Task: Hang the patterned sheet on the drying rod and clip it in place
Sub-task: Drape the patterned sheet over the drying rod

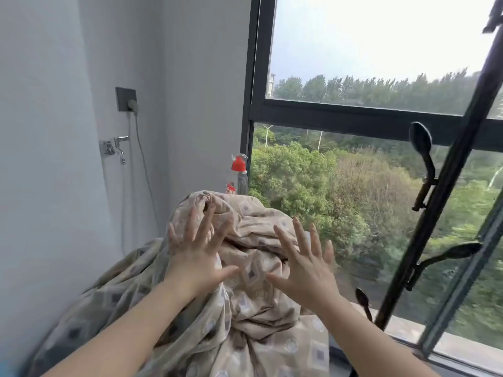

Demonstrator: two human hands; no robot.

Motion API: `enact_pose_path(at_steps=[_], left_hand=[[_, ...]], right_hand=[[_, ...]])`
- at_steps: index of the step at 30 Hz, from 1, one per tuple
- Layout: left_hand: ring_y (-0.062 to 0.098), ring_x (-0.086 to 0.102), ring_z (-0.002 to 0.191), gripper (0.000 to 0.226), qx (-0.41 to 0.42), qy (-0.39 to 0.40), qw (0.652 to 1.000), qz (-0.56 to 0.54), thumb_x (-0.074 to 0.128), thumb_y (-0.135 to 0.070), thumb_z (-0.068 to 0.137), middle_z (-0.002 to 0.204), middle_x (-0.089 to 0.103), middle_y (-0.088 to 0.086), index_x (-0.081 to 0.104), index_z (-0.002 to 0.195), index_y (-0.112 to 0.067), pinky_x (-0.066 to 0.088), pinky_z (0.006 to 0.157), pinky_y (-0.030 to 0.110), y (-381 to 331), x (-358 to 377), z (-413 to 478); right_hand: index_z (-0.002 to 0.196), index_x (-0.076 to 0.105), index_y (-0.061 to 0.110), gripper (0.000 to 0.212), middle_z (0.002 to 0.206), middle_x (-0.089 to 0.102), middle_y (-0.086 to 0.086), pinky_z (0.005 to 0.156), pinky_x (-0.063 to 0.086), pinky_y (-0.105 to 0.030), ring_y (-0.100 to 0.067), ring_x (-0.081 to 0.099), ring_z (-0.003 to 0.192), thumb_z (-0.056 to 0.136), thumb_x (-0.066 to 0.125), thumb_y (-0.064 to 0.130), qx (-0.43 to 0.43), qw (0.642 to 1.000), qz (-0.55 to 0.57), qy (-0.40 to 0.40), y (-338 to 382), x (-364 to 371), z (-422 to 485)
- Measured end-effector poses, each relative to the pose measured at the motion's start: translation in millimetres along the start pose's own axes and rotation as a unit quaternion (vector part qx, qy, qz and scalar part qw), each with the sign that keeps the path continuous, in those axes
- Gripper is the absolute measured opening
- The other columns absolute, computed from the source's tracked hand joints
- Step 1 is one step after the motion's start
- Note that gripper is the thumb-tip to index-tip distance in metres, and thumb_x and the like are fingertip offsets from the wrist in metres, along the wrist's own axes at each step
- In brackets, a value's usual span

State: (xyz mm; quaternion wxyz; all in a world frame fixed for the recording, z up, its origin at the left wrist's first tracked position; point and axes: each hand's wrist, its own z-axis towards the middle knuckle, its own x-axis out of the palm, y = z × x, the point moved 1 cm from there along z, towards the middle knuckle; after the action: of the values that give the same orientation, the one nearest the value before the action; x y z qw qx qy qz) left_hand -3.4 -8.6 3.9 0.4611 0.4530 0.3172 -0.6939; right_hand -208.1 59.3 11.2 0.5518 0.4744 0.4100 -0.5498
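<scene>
Fingers (206, 221) of both hands are splayed wide, gripping nothing, over the patterned sheet (245, 308) heaped beneath them. It looks soft, bulky and floppy; I'd gather a top edge. Right of them, the dark rod (446, 183).

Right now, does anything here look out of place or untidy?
Yes. The patterned sheet is not hung: it lies bunched in a crumpled heap beside the window. Both hands, left and right, are spread open over it, gripping nothing.
</scene>
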Motion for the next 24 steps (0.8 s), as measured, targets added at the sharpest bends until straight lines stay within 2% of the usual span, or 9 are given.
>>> enact_pose_path(at_steps=[3,5,9,12,16,21,24], left_hand=[[0.026,-0.044,0.130,0.104,-0.020,0.012,1.000,-0.013,0.037,-0.084,0.063,0.139,-0.050,-0.011,-0.043,0.122,-0.053,-0.028,0.098,0.055,7.8,10.2,7.3],[0.026,-0.040,0.132,0.109,-0.033,-0.013,0.999,-0.031,0.048,-0.079,0.064,0.142,-0.045,-0.012,-0.037,0.126,-0.053,-0.022,0.102,0.058,14.2,16.2,12.9],[0.028,-0.039,0.133,0.115,-0.054,0.022,0.995,-0.076,0.062,-0.069,0.066,0.138,-0.050,-0.014,-0.032,0.132,-0.053,-0.005,0.108,0.063,16.0,22.3,27.6],[0.030,-0.033,0.136,0.124,-0.073,0.014,0.990,-0.120,0.067,-0.067,0.062,0.139,-0.048,-0.011,-0.031,0.136,-0.047,0.002,0.113,0.057,21.0,32.1,38.6],[0.023,-0.029,0.139,0.133,-0.089,-0.016,0.986,-0.139,0.071,-0.064,0.058,0.145,-0.041,0.002,-0.035,0.133,-0.039,0.000,0.117,0.045,29.8,41.4,46.4],[0.033,0.009,0.143,0.139,-0.153,0.020,0.964,-0.218,0.077,-0.057,0.055,0.149,-0.030,0.006,-0.032,0.138,-0.037,0.025,0.113,0.042,46.9,57.0,47.2],[0.035,0.024,0.137,0.140,-0.182,0.039,0.952,-0.244,0.080,-0.053,0.054,0.152,-0.005,0.012,-0.027,0.141,-0.035,0.034,0.106,0.042,54.6,66.2,49.6]], right_hand=[[0.140,-0.023,0.046,0.090,0.134,-0.044,0.013,0.111,-0.011,-0.055,-0.025,-0.031,0.139,0.081,0.041,0.069,0.011,0.999,0.008,0.031,4.3,9.9,14.3],[0.140,-0.021,0.047,0.091,0.136,-0.044,0.014,0.111,-0.009,-0.058,-0.025,-0.030,0.140,0.081,0.046,0.067,0.019,0.999,0.028,0.031,5.9,16.8,25.7],[0.140,-0.019,0.050,0.096,0.150,-0.035,0.011,0.111,-0.004,-0.060,-0.026,-0.027,0.141,0.077,0.052,0.065,0.028,0.998,0.045,0.044,11.7,31.2,48.8],[0.141,-0.018,0.049,0.100,0.151,-0.034,0.009,0.109,-0.001,-0.064,-0.028,-0.027,0.141,0.075,0.056,0.063,0.031,0.996,0.062,0.063,13.6,40.7,64.4],[0.142,-0.017,0.049,0.106,0.152,-0.032,0.008,0.108,0.004,-0.068,-0.028,-0.027,0.141,0.072,0.061,0.063,0.044,0.994,0.061,0.078,13.3,54.0,86.3],[0.141,-0.014,0.051,0.115,0.153,-0.028,0.009,0.104,0.013,-0.072,-0.033,-0.019,0.142,0.066,0.072,0.054,0.072,0.985,0.113,0.105,15.4,73.5,111.6],[0.142,-0.012,0.049,0.120,0.154,-0.024,0.005,0.107,0.018,-0.065,-0.034,-0.012,0.142,0.063,0.078,0.045,0.086,0.974,0.174,0.117,14.8,85.9,121.3]])
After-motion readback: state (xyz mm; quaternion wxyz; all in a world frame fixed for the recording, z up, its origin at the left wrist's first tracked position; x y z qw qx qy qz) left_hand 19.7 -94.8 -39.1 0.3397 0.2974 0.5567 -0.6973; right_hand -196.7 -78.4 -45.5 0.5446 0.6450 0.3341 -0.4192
